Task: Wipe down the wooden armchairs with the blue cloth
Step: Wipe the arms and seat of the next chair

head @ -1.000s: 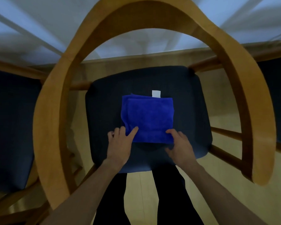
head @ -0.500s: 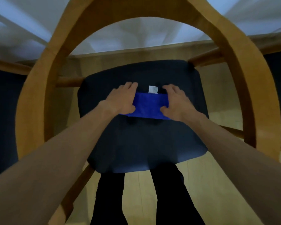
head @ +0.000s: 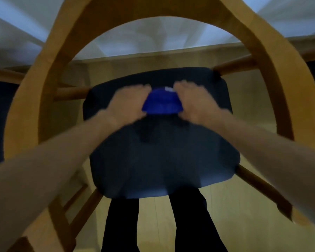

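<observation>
Hands meet over the far half of a dark navy seat cushion, one on each side of the blue cloth. The left hand lies on the cloth's left edge and the right hand on its right edge, both palm down with the fingers pointing away from the person. Motion blur smears both hands, so I cannot tell whether the fingers are flat on the cloth or curled around its edges. Between them the cloth shows as a small bunched, folded patch of bright blue, resting on the cushion toward the seat's far edge. A small white tag sticks out at its far right corner, just beside the right hand's fingers.

The cushion belongs to a wooden armchair whose curved, light-brown back and arm rail loops around the seat on the left, far and right sides, seen from above. Round wooden rails run out from the seat corners to the frame. Both bare forearms reach in from the lower corners of the view. Below the near edge of the cushion, the person's legs in black trousers stand on a pale wooden floor. Dark cushions of neighbouring chairs show at the left and right margins, and a pale curtain hangs beyond the chair.
</observation>
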Demonstrator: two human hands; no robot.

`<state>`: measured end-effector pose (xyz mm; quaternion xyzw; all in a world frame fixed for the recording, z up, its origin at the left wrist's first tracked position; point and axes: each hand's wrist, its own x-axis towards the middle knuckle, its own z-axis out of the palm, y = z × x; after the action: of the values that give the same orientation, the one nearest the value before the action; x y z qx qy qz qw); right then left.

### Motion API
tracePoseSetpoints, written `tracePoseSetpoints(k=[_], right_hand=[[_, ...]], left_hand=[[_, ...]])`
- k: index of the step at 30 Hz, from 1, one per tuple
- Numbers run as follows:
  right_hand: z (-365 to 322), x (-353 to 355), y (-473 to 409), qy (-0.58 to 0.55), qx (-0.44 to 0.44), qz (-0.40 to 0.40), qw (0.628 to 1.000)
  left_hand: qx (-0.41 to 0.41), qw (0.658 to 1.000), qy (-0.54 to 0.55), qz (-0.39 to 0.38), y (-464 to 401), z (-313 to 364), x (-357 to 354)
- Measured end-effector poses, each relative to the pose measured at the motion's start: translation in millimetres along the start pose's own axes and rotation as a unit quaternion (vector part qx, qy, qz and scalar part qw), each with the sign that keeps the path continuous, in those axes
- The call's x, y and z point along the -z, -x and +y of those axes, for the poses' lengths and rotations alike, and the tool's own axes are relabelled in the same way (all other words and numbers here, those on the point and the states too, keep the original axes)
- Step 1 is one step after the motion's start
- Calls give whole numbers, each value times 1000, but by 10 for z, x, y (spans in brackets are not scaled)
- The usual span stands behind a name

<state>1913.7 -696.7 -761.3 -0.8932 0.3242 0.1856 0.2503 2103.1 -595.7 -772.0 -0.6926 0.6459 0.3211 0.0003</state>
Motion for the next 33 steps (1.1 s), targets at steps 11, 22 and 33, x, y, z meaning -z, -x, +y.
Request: tracePoseSetpoints(k=[11,22,33], right_hand=[[256,9,-629,34,-6,102,994],[-102,-563,822,24,57,-107,992],[469,318,-664,47,35,66,996]], left_hand=[[61,992,52,96,-577,-96,-74],[85,994,36,-65,898,655,-805],[71,988,85,109,-638,67,129]])
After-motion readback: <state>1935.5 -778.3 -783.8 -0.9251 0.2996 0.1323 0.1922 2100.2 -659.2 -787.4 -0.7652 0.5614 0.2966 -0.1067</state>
